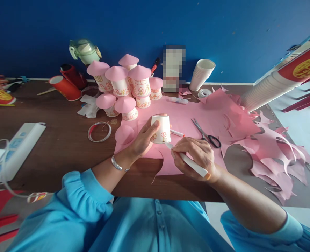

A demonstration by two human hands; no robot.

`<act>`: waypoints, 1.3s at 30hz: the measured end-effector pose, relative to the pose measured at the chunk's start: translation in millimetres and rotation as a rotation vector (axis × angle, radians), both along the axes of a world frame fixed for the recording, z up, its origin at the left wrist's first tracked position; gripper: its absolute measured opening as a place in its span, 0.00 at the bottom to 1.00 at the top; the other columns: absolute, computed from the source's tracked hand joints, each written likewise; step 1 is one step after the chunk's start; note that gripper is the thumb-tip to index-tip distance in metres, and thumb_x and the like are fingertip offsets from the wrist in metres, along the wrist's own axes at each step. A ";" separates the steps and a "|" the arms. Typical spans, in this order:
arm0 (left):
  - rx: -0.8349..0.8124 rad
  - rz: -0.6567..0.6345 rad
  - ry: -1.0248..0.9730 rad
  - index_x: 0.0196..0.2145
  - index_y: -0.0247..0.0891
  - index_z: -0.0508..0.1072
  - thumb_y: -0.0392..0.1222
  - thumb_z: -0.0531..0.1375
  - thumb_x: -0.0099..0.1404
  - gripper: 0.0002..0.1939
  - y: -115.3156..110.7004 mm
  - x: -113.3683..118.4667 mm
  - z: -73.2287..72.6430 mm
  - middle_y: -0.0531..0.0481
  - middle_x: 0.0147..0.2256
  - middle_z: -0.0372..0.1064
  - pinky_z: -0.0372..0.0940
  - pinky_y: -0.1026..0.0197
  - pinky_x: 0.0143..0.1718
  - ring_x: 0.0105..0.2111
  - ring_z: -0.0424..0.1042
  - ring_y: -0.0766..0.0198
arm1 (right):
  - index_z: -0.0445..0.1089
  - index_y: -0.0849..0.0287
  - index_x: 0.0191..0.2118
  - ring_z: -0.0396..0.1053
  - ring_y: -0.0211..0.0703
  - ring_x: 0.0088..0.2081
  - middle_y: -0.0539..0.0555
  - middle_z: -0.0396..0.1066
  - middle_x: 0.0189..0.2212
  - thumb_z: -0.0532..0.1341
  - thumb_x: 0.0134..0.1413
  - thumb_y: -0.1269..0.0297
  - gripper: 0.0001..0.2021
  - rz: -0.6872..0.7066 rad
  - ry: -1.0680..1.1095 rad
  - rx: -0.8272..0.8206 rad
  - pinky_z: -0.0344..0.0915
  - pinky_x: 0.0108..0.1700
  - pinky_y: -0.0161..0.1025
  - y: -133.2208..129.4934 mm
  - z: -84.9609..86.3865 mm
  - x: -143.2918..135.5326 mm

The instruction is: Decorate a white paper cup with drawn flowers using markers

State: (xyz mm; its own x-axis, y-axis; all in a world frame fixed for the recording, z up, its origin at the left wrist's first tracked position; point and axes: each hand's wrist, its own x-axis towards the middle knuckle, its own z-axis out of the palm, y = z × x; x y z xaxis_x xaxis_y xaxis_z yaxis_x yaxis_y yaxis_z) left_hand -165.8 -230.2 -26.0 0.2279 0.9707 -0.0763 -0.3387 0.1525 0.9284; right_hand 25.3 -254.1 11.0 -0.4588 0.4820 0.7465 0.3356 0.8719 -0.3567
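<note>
My left hand [142, 140] grips a small white paper cup [162, 128], held upside down above a pink paper sheet [196, 112]; orange flower drawings show on its side. My right hand [196, 154] holds a white marker pen [188, 161] with an orange end, its tip touching the lower edge of the cup. A pink paper cone [124, 134] lies just left of my left hand. A second pen [177, 133] lies behind the cup.
A pile of decorated cups with pink cone lids [123, 87] stands behind. Scissors [206, 133] lie right of the cup. Pink paper scraps [275, 150], stacked white cups [202, 74], tape roll [204, 93], glue stick [178, 100], wire ring [99, 131], power strip [13, 147], red cups [65, 87].
</note>
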 end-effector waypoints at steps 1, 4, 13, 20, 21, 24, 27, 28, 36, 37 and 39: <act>0.001 0.006 0.013 0.62 0.42 0.72 0.64 0.61 0.68 0.32 -0.3 -0.3 0.8 0.41 0.55 0.75 0.67 0.50 0.54 0.57 0.71 0.48 | 0.67 0.54 0.38 0.73 0.37 0.24 0.46 0.74 0.25 0.61 0.59 0.77 0.09 -0.003 -0.002 0.003 0.67 0.26 0.35 0.1 -0.3 -0.1; 0.006 0.014 0.064 0.62 0.42 0.72 0.62 0.61 0.69 0.31 -1.3 -1.2 2.6 0.41 0.56 0.74 0.68 0.52 0.52 0.55 0.71 0.49 | 0.67 0.54 0.38 0.73 0.37 0.24 0.46 0.74 0.25 0.61 0.58 0.77 0.09 -0.014 -0.006 0.023 0.67 0.27 0.34 0.4 -1.1 -0.5; 0.042 -0.012 0.133 0.61 0.42 0.71 0.64 0.60 0.68 0.32 -2.3 -0.7 1.3 0.43 0.55 0.73 0.67 0.55 0.47 0.51 0.72 0.52 | 0.66 0.55 0.39 0.73 0.38 0.25 0.48 0.74 0.25 0.61 0.60 0.77 0.09 -0.001 -0.013 0.003 0.67 0.27 0.35 0.4 -2.1 -0.2; 0.098 -0.038 0.214 0.61 0.40 0.71 0.65 0.60 0.68 0.33 -4.4 -1.6 10.2 0.40 0.56 0.71 0.67 0.54 0.47 0.51 0.70 0.50 | 0.67 0.56 0.40 0.73 0.39 0.26 0.50 0.74 0.27 0.62 0.58 0.78 0.09 0.087 0.026 -0.003 0.70 0.28 0.35 0.0 -0.3 0.1; 0.091 -0.035 0.200 0.61 0.40 0.71 0.65 0.60 0.68 0.33 -4.3 -1.5 9.8 0.40 0.57 0.71 0.67 0.54 0.48 0.53 0.70 0.49 | 0.67 0.56 0.40 0.73 0.39 0.26 0.50 0.74 0.27 0.62 0.58 0.78 0.10 0.102 0.037 -0.002 0.71 0.29 0.35 -0.2 0.4 0.3; 0.065 -0.037 0.113 0.62 0.41 0.71 0.66 0.60 0.68 0.34 -2.8 -1.4 5.9 0.40 0.58 0.71 0.67 0.52 0.51 0.57 0.69 0.46 | 0.68 0.56 0.42 0.73 0.38 0.26 0.49 0.74 0.26 0.62 0.57 0.78 0.11 0.116 0.072 0.011 0.72 0.28 0.35 -0.5 3.0 1.6; 0.041 -0.055 0.002 0.62 0.42 0.72 0.65 0.60 0.68 0.33 0.4 -1.5 1.0 0.40 0.59 0.71 0.69 0.50 0.52 0.59 0.69 0.44 | 0.68 0.57 0.43 0.74 0.38 0.26 0.50 0.75 0.27 0.62 0.59 0.78 0.11 0.106 0.074 0.025 0.73 0.28 0.35 -0.4 5.7 4.1; 0.030 -0.047 -0.031 0.62 0.42 0.72 0.64 0.60 0.69 0.32 1.8 -1.4 -0.2 0.41 0.60 0.71 0.69 0.50 0.53 0.59 0.69 0.44 | 0.68 0.57 0.44 0.74 0.38 0.26 0.50 0.75 0.28 0.62 0.59 0.78 0.11 0.100 0.072 0.034 0.74 0.29 0.36 -0.3 6.1 5.2; -0.165 0.027 -0.269 0.54 0.43 0.77 0.58 0.61 0.69 0.23 12.7 2.5 0.6 0.42 0.53 0.76 0.72 0.47 0.51 0.56 0.72 0.44 | 0.69 0.55 0.54 0.80 0.44 0.39 0.56 0.79 0.41 0.61 0.66 0.71 0.13 -0.131 0.141 -0.154 0.78 0.40 0.41 2.2 -5.2 8.1; -0.173 0.011 -0.291 0.53 0.41 0.77 0.58 0.62 0.68 0.23 13.1 2.7 1.6 0.41 0.52 0.76 0.72 0.48 0.50 0.55 0.73 0.45 | 0.69 0.54 0.54 0.80 0.44 0.41 0.55 0.79 0.42 0.61 0.67 0.72 0.13 -0.149 0.147 -0.182 0.78 0.42 0.41 2.7 -7.1 7.3; -0.180 -0.019 -0.313 0.51 0.37 0.77 0.59 0.61 0.69 0.24 12.6 2.3 3.4 0.40 0.50 0.77 0.72 0.48 0.49 0.53 0.74 0.45 | 0.69 0.54 0.54 0.81 0.44 0.43 0.55 0.80 0.43 0.61 0.67 0.72 0.12 -0.164 0.133 -0.207 0.78 0.45 0.40 3.5 -9.9 5.5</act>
State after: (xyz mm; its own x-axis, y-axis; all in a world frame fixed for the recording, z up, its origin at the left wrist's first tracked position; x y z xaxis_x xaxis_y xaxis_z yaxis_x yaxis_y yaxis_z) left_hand -163.5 -217.6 -22.6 0.2849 0.9434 -0.1697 -0.5981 0.3133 0.7377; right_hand 30.8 -250.6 1.0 -0.2669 0.6899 0.6729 0.4039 0.7140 -0.5718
